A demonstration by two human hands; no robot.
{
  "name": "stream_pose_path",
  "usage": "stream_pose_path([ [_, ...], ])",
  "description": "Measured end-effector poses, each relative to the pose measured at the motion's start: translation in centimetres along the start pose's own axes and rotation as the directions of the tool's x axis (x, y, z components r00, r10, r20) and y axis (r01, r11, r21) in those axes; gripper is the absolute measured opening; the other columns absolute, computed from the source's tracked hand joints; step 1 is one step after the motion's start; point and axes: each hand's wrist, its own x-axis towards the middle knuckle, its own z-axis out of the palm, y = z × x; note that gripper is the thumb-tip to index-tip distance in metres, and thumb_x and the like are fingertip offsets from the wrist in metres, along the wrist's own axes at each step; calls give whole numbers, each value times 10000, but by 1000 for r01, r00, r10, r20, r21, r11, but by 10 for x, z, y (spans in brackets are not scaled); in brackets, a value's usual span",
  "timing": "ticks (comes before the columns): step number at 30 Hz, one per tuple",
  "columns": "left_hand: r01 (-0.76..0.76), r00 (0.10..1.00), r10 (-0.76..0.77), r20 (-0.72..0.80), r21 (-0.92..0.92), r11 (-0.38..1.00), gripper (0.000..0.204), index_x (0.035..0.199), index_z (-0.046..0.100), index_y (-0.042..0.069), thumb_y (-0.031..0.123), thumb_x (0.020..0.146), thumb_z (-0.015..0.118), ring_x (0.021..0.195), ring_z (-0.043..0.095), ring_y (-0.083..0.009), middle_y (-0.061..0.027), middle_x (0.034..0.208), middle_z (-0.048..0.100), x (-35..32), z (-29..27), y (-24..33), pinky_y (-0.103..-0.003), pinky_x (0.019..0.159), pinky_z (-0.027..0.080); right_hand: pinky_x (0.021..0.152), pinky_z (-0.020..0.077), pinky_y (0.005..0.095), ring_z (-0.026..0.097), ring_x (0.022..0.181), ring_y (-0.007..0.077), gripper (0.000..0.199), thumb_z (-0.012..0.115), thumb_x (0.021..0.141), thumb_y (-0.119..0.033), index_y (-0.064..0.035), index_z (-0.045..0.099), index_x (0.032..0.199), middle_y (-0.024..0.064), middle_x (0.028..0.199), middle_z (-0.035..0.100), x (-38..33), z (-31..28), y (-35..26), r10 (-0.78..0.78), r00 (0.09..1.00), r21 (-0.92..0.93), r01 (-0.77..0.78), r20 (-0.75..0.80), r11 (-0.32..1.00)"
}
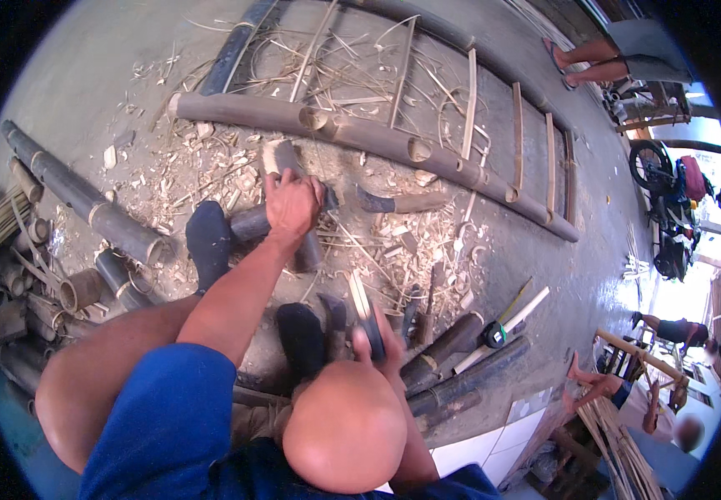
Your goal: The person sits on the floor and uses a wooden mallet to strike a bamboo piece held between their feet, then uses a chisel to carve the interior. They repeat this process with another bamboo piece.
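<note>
My left hand (294, 202) is closed over a short dark bamboo piece (305, 254) with a pale shaved end. This piece crosses another short dark bamboo length (249, 223) on the floor between my feet and the long pole. Close to my right knee, my right hand (384, 337) is closed round a narrow split piece (361, 293), pale on one face and dark on the other. The knee hides part of that hand, and the piece looks like bamboo. A curved tool with a dark blade and wooden handle (420, 202) rests right of my left hand.
A ladder-like bamboo frame (360, 137) spans the floor ahead. Pale shavings (385, 258) cover the ground. Bamboo lengths (85, 196) lie left; more poles and a tape measure (493, 335) lie right. Other people (602, 387) and a motorcycle (668, 208) are farther right.
</note>
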Motion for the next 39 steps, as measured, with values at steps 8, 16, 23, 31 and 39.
stream_pose_path([
  [8, -10, 999, 9, 34, 9, 1000, 187, 730, 701, 206, 244, 876, 592, 951, 605, -228, -33, 792, 736, 10, -4, -5, -429, 943, 331, 767, 584, 376, 757, 882, 295, 545, 690, 929, -158, 16, 545, 1425, 230, 1045, 734, 10, 2, -3, -49, 998, -45, 48, -27, 998],
  [16, 25, 1000, -26, 13, 25, 999, 150, 748, 689, 209, 236, 863, 596, 973, 599, -206, -31, 790, 724, 5, 5, -3, -423, 927, 330, 701, 565, 390, 732, 755, 309, 490, 677, 928, -157, 8, 571, 1376, 200, 871, 686, 41, 17, -9, 11, 1000, -110, -14, -29, 994],
  [23, -7, 1000, 7, -1, -40, 999, 321, 756, 709, 119, 272, 967, 521, 950, 613, -237, -64, 780, 728, 12, 9, -11, -438, 895, 361, 809, 581, 388, 757, 946, 320, 524, 677, 920, -157, 11, 560, 1403, 254, 1057, 719, -1, -7, -14, 132, 990, -113, -126, 50, 986],
  [31, 20, 1000, -20, 4, 12, 1000, 316, 820, 739, 123, 295, 971, 522, 961, 614, -240, -81, 797, 739, 6, 2, -2, -452, 930, 363, 602, 542, 357, 686, 615, 270, 532, 696, 921, -191, 12, 562, 1394, 193, 761, 655, 57, 32, 3, -35, 998, -51, 31, -61, 998],
  [39, 40, 998, -39, -58, 22, 999, 258, 805, 724, 132, 286, 938, 566, 964, 608, -233, -71, 795, 738, 6, 6, -3, -446, 930, 357, 724, 586, 371, 756, 822, 340, 534, 701, 910, -209, 2, 579, 1384, 219, 961, 734, 12, -1, -28, -148, 982, 0, 149, -116, 989],
])
